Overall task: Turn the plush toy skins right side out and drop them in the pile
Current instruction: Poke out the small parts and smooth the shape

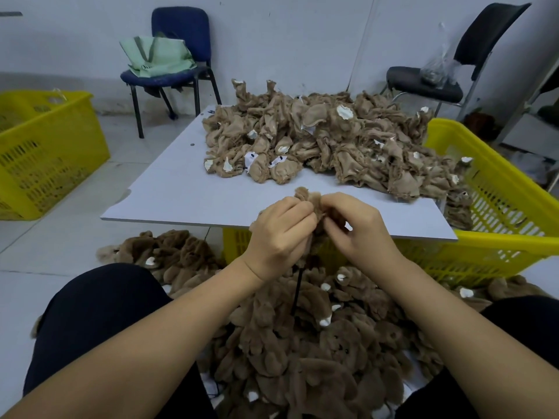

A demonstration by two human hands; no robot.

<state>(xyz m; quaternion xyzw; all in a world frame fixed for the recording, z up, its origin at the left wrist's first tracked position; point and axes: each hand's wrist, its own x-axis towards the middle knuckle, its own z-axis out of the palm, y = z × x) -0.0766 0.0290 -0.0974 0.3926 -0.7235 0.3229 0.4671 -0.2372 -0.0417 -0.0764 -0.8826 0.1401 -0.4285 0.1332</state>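
At the centre of the frame we see both hands working one brown plush skin (314, 204) just above the near edge of the white board (169, 195). The left hand (282, 234) has its fingers curled round the skin, and the right hand (360, 231) pinches it from the other side. A heap of inside-out skins (332, 140) lies on the board at upper right. The fluffy pile (317, 343) spreads across the floor at lower centre, between the knees.

Head-worn view, forward and downward
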